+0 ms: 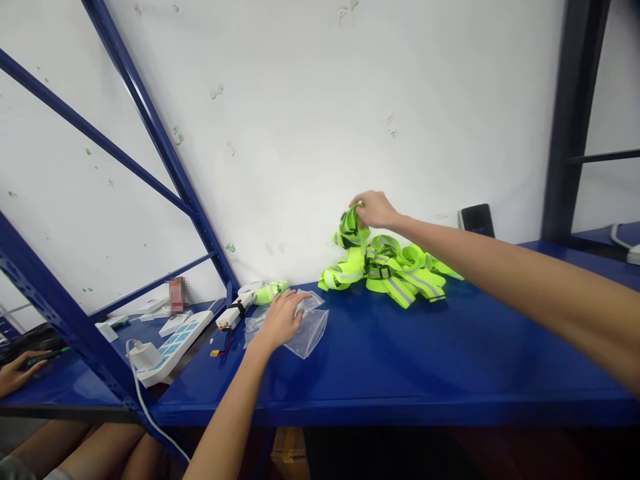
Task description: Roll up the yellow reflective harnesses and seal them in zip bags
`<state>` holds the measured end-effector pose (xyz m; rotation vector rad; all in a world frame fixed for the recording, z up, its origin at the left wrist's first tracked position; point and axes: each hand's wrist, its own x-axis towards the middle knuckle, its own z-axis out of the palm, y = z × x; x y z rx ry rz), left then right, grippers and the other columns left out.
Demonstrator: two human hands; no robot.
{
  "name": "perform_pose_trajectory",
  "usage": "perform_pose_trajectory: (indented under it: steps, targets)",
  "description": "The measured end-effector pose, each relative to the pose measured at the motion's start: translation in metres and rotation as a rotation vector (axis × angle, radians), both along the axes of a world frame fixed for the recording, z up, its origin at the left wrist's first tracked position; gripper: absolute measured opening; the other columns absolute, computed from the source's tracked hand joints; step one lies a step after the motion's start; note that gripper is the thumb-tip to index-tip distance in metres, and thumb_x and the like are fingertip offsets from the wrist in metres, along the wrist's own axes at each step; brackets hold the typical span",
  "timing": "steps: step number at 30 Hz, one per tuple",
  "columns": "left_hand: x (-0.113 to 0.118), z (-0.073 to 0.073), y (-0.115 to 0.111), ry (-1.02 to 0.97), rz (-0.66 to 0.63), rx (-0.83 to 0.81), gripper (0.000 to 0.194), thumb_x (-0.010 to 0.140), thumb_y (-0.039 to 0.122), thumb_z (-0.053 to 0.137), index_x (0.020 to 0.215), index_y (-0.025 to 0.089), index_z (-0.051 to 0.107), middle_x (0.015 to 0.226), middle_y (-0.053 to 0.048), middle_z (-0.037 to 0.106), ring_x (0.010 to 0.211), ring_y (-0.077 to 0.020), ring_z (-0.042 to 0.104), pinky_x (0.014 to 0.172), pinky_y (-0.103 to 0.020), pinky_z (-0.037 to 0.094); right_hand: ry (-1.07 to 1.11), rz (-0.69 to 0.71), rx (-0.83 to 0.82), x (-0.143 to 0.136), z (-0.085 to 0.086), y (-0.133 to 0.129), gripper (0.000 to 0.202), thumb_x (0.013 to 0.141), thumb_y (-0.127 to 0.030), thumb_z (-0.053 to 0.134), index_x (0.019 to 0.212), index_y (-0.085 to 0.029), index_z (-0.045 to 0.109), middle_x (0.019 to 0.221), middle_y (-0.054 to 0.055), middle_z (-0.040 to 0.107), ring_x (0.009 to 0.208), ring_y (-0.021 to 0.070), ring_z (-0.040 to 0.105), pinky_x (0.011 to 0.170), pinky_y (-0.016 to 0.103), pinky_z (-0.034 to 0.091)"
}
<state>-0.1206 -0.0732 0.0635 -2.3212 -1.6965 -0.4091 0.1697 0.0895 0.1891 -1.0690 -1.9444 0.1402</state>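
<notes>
My right hand (376, 209) is closed on a neon-yellow reflective strap (352, 233), lifting its bunched end in front of the wall. The lower part hangs down to the table beside a loose heap of similar reflective straps (400, 273) with grey stripes and a black buckle. My left hand (281, 321) lies with fingers stretched over clear plastic bags (311, 333) on the blue table. Just beyond those fingertips is another neon-yellow bundle (270, 292), partly covered by the plastic.
A white battery pack (231, 315) with wires lies left of the bags. Further left are a power strip (180, 343) with a plugged-in charger and a blue shelf post (75, 320). A black device (477, 220) leans on the wall. Another person's hand (20, 373) is at far left.
</notes>
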Motion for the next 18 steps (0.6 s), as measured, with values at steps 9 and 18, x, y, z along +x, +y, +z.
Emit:
perform_pose_trajectory:
  steps: [9,18]
  targets:
    - [-0.006,-0.023,-0.005,-0.178,-0.045,-0.054,0.033,0.081,0.015,0.041,0.113,0.018,0.043,0.117,-0.011,0.061,0.105,-0.0223,0.059,0.092,-0.037,0.045,0.339,0.061,0.424,0.003,0.05,-0.032,0.018,0.091,-0.018,0.04,0.102,-0.019,0.054,0.093,0.007,0.059,0.087,0.0195,0.056,0.076,0.034,0.046]
    - [0.017,0.0,-0.026,-0.076,-0.168,0.163,0.04,0.084,0.015,0.039,0.121,0.026,0.047,0.13,-0.004,0.057,0.13,-0.0208,0.044,0.115,-0.044,0.021,0.235,0.174,0.482,-0.007,0.057,-0.06,0.021,0.092,-0.018,0.037,0.111,-0.02,0.048,0.093,0.006,0.06,0.081,0.0187,0.053,0.074,0.034,0.045]
